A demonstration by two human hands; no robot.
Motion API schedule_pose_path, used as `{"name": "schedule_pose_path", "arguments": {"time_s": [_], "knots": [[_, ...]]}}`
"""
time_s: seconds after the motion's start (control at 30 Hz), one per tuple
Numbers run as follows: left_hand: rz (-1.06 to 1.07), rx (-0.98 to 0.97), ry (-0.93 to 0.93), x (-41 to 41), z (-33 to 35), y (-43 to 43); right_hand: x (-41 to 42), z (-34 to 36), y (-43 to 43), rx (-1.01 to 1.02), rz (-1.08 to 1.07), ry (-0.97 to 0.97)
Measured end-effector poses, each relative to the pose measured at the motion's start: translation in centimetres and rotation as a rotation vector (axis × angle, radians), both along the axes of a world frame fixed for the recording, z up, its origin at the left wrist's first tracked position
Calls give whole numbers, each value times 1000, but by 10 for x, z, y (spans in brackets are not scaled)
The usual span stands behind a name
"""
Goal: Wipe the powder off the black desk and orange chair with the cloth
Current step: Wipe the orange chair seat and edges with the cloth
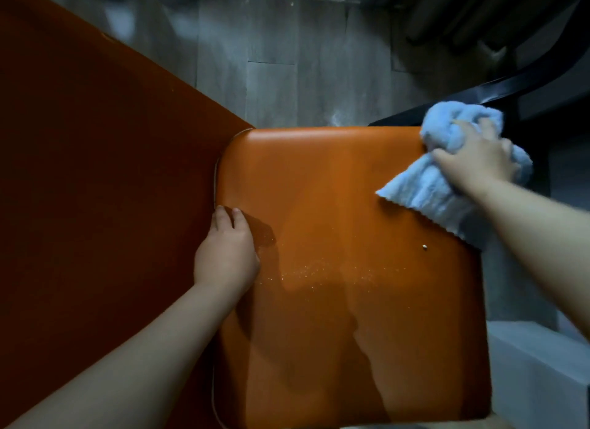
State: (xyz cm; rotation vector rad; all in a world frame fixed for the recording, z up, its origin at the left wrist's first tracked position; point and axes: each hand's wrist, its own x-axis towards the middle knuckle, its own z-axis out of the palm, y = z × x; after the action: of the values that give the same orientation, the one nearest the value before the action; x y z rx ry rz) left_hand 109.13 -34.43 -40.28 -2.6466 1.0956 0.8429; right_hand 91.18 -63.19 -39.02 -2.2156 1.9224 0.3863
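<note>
Across the left of the view the chair's (95, 173) dark orange back rises as a broad plane, and just right of it the seat (367, 349) fills the middle, seen from above. Beyond the seat's far edge lies a grey plank floor (271, 61). At the far right a curved black bar (517, 84) runs behind the seat's far right corner; what it belongs to cannot be told. A pale box (536, 371) stands at the near right, just beside the seat.

The cloth (447, 179), light blue and bunched, lies on the seat's far right corner, with one scalloped edge spread over the seat towards the near side. The right hand (479, 160) sits on top of it, the fingers curled into the bunched fabric and clamped on it.

The left hand (226, 253) rests on the seat's left edge, at the seam with the back. Its fingers lie close together and are bent, the tips at the seam; whether they hook the edge cannot be told.

Powder (319, 269) lies as a thin band of pale specks across the middle of the seat, between the two hands. One small white crumb (424, 246) lies apart, near the cloth's spread edge.
</note>
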Motion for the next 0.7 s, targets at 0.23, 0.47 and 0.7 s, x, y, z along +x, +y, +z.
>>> {"name": "schedule_pose_path", "arguments": {"time_s": [0.23, 0.47, 0.7], "knots": [[12, 31, 25, 4, 2, -1, 155, -24, 104, 65, 530, -148], [19, 48, 17, 1, 1, -3, 151, -25, 90, 57, 830, -66], [42, 31, 33, -2, 3, -4, 74, 1, 13, 28, 141, 101]]}}
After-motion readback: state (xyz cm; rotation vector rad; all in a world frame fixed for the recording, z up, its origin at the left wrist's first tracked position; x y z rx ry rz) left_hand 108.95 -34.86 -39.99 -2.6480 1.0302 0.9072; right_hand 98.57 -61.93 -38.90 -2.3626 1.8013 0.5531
